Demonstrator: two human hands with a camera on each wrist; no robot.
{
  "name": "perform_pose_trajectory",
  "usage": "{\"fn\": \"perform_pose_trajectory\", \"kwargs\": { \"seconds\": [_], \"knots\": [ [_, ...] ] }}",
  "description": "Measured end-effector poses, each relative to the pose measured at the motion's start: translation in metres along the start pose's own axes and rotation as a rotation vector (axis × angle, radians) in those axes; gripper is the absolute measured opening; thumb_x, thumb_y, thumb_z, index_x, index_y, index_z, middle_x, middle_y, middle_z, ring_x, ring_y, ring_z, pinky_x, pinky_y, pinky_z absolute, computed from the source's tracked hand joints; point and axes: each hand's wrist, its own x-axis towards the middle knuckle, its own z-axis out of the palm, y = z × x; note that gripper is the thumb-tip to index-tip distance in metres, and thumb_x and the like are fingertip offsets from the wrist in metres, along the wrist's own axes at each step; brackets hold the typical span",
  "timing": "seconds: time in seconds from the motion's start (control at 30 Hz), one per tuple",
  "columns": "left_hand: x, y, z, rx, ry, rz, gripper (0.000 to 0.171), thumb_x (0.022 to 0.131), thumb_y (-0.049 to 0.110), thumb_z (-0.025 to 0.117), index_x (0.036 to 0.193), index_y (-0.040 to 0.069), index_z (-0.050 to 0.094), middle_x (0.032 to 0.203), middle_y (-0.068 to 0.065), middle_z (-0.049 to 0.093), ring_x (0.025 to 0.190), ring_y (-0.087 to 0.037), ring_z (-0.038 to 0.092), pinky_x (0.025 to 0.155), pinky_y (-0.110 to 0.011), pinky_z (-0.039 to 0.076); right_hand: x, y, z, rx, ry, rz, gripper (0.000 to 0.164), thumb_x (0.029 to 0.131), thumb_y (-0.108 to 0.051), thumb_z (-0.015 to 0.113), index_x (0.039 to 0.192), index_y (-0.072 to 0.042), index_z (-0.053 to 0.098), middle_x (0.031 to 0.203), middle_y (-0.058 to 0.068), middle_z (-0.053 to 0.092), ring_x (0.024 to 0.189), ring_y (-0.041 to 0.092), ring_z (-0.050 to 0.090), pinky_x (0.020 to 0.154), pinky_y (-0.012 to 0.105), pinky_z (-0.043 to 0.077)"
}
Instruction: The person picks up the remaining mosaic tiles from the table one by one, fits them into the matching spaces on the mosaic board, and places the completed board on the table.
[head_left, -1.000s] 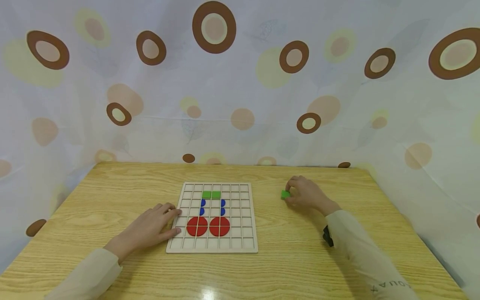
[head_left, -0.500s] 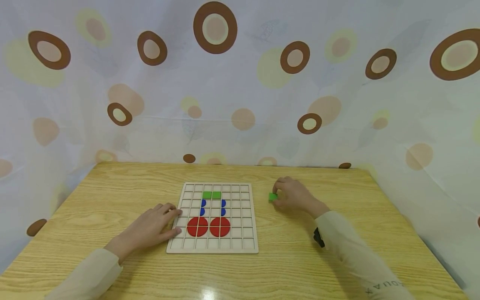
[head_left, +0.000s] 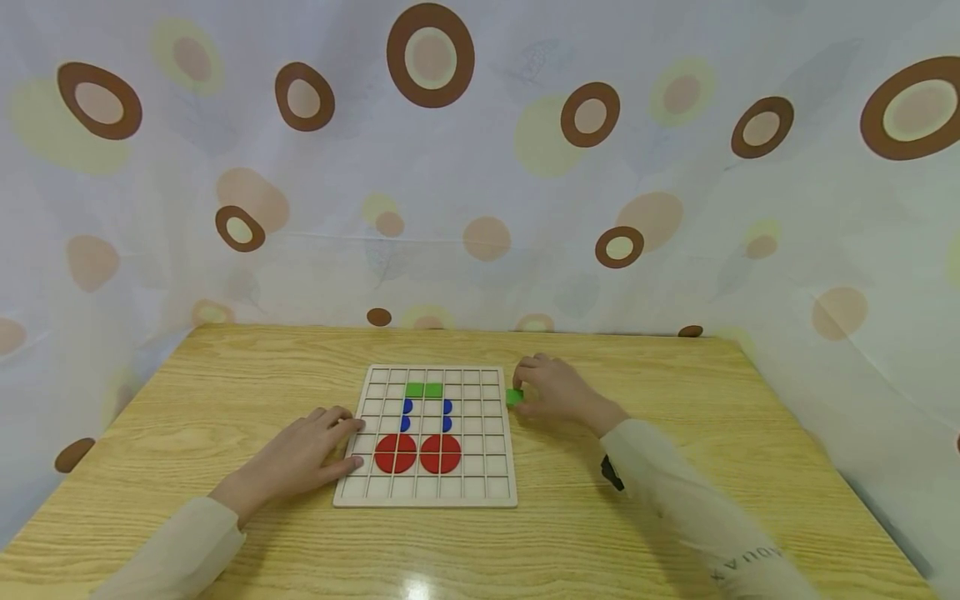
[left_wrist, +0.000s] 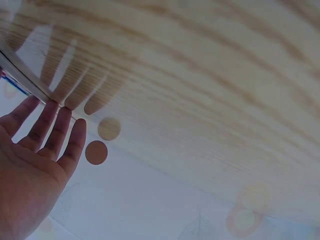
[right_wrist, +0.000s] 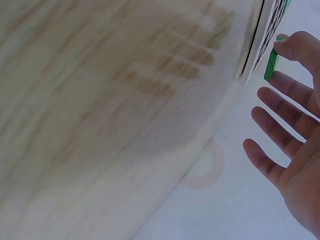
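A square white grid board [head_left: 487,492] lies on the wooden table. Set in its cells are two green squares [head_left: 423,390], several small blue half-round pieces [head_left: 447,423] and two red discs [head_left: 440,454], each disc crossed by the grid lines. My right hand [head_left: 558,390] pinches a green square tile [head_left: 513,397] between thumb and forefinger at the board's right edge; in the right wrist view the green tile [right_wrist: 271,64] shows edge-on, the other fingers spread. My left hand [head_left: 300,450] rests at the board's left edge, thumb and fingertips touching the rim, fingers loosely extended.
Behind the wooden table [head_left: 637,517] and at its sides hangs a pale curtain [head_left: 480,167] printed with brown and beige circles. A dark strap piece [head_left: 611,473] shows under the right sleeve.
My right hand has carried the green tile leftward across the table, from well right of the board to its right edge. My left hand and the board have stayed in place.
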Motion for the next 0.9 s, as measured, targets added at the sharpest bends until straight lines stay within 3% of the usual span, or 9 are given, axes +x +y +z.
{"fn": "perform_pose_trajectory", "kwargs": {
  "seconds": [0.17, 0.43, 0.9],
  "knots": [
    [0.000, 0.001, 0.000, -0.001, -0.001, -0.003, 0.051, 0.086, 0.046, 0.057, 0.125, 0.014, 0.055, 0.122, -0.005, 0.053, 0.108, -0.024, 0.052, 0.087, -0.046, 0.046, 0.011, -0.008, 0.003, 0.012, -0.012, -0.003, 0.020, 0.079, -0.030, 0.069, 0.090, -0.015, 0.061, 0.101, -0.001, 0.059, 0.096, 0.020, 0.052, 0.083, 0.048, 0.046],
    [0.000, 0.001, 0.001, -0.002, 0.012, 0.003, 0.050, 0.086, 0.046, 0.058, 0.124, 0.013, 0.055, 0.121, -0.004, 0.053, 0.107, -0.024, 0.052, 0.087, -0.046, 0.046, 0.029, -0.018, 0.009, -0.001, -0.045, -0.005, 0.021, 0.080, -0.032, 0.067, 0.093, -0.017, 0.062, 0.104, -0.001, 0.060, 0.096, 0.019, 0.052, 0.081, 0.039, 0.045],
    [-0.001, 0.002, 0.000, 0.000, 0.032, 0.027, 0.049, 0.086, 0.044, 0.058, 0.123, 0.012, 0.056, 0.118, -0.005, 0.053, 0.104, -0.023, 0.053, 0.085, -0.045, 0.047, 0.058, -0.035, 0.014, -0.010, -0.081, -0.035, 0.021, 0.083, -0.032, 0.066, 0.094, -0.015, 0.062, 0.105, 0.000, 0.059, 0.093, 0.019, 0.051, 0.075, 0.036, 0.043]
  ]
}}
